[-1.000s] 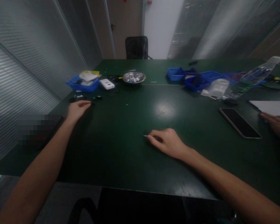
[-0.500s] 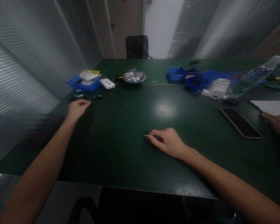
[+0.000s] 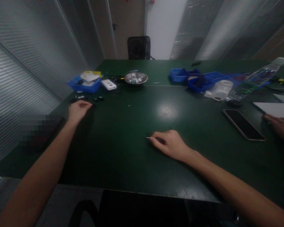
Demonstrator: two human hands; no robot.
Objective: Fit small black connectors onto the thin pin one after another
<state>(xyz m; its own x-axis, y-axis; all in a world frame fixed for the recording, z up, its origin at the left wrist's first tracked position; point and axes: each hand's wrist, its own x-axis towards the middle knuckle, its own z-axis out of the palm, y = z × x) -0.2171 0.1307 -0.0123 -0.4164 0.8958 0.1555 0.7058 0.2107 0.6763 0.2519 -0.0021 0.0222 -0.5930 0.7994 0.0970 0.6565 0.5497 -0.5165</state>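
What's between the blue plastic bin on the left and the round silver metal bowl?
A white rectangular device and dark cables, seen in the head view.

I saw the left hand (image 3: 77, 111) and the right hand (image 3: 171, 143) bare, both slim-fingered, with bare wrists (image 3: 72, 122). The left forearm (image 3: 44, 167) was uncovered and slender at the wrist, broadening toward the lower edge of my view. The right forearm (image 3: 217, 173), uncovered too, tapered smoothly, and I made out rounded knuckles (image 3: 172, 132) on that hand. Lower down, it was too dark for me to tell the clothing.
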